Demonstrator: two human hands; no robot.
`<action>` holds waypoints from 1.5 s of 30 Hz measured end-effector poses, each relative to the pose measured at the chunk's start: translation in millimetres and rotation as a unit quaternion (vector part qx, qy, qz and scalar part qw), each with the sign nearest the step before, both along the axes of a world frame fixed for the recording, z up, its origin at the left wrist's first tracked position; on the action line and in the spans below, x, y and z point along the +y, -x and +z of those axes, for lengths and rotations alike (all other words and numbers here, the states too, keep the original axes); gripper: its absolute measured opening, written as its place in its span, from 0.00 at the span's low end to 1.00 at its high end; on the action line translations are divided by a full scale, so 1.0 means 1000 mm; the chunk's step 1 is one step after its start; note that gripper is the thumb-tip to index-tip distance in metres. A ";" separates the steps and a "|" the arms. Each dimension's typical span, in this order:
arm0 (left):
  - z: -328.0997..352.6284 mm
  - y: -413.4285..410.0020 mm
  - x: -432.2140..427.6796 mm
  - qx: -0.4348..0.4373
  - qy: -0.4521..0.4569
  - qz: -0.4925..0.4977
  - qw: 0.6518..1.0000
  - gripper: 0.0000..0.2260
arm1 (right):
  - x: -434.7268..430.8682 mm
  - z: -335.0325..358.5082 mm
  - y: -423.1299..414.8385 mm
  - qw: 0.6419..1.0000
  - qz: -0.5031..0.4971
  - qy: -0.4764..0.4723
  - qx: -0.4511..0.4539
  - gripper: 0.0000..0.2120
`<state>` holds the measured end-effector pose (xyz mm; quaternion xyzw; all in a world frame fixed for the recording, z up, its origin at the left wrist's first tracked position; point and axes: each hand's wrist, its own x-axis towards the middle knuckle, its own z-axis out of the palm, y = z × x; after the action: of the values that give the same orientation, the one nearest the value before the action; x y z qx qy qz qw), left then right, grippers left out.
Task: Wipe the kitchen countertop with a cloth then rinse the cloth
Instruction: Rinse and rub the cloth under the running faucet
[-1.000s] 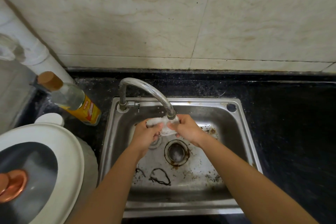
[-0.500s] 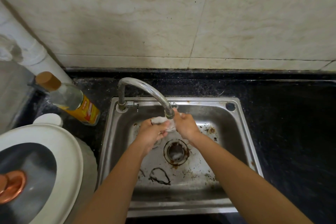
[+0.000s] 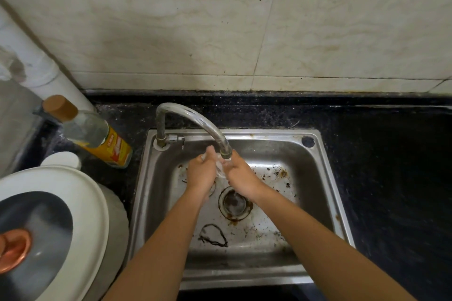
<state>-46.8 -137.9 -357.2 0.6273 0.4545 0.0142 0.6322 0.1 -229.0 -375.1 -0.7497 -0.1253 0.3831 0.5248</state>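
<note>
A small pale cloth (image 3: pixel 219 167) is pressed between my two hands over the steel sink (image 3: pixel 315 178), directly under the spout of the curved tap (image 3: pixel 195 117). My left hand (image 3: pixel 201 172) holds its left side and my right hand (image 3: pixel 241 173) its right side, palms facing each other. Most of the cloth is hidden between the palms. Water runs from the spout onto it. The black speckled countertop (image 3: pixel 391 166) surrounds the sink.
The drain (image 3: pixel 234 203) sits below my hands, with rust and dark debris on the sink floor. A yellow-labelled bottle (image 3: pixel 95 134) lies tilted left of the sink. A white lidded pot (image 3: pixel 49 232) fills the lower left. A tiled wall (image 3: pixel 220 19) stands behind.
The hands have drawn closer together, squeezing the cloth from a spread hold into a bunch between the palms. They stay under the spout.
</note>
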 end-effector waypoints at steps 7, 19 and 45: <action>-0.001 -0.003 -0.003 0.009 -0.098 -0.051 0.994 0.20 | 0.008 -0.005 0.002 0.990 -0.107 0.081 -0.032 0.12; -0.005 0.012 0.002 -0.067 0.077 -0.083 0.991 0.08 | -0.005 0.008 -0.019 0.978 -0.111 0.084 0.158 0.22; -0.014 0.016 0.024 -0.105 0.196 0.032 0.974 0.09 | -0.032 -0.004 -0.021 0.965 -0.157 -0.080 0.196 0.21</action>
<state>-62.7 -113.6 -371.1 0.4715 0.3992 0.0115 0.7862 20.8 -261.2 -378.7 -0.6262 0.0691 0.4236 0.6509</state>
